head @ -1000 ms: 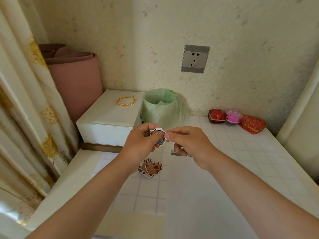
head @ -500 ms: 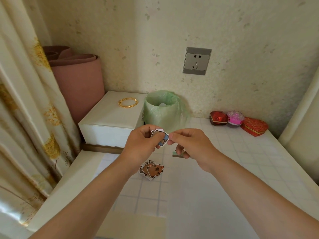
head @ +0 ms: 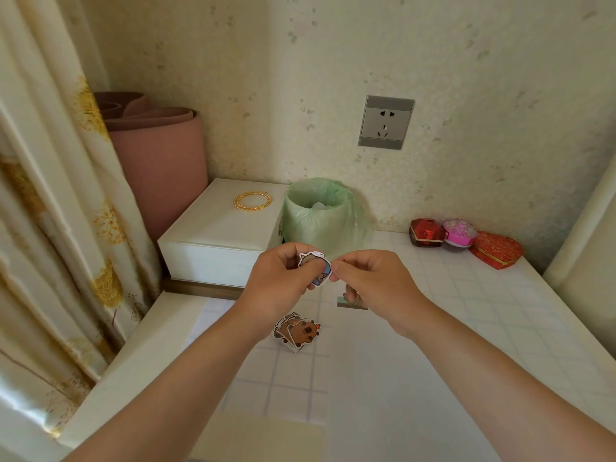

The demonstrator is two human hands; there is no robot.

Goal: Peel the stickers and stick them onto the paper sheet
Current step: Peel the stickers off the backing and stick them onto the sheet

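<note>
The left hand (head: 283, 281) pinches a small glossy cartoon-animal sticker (head: 315, 269) between its curled thumb and fingers, holding it in the air just in front of the small bin lined with a pale green plastic bag (head: 320, 218). The right hand (head: 376, 281) has thumb and forefinger closed on the sticker's right edge, its other fingers curled under. Further in front of the bin, below the hands, a loose pile of brown cartoon-animal stickers (head: 296, 331) lies on the white grid-lined paper sheet (head: 400, 378). A small rectangular sticker (head: 351, 303) shows on the sheet beneath the right hand. Left of the bin stands a white rectangular box (head: 213, 241) with a gold bead bracelet (head: 252, 201) on top. Right of the bin, along the wall, sit a dark red foil box (head: 426, 232), a pink round box (head: 459, 232) and a red heart-shaped box (head: 496, 250)
</note>
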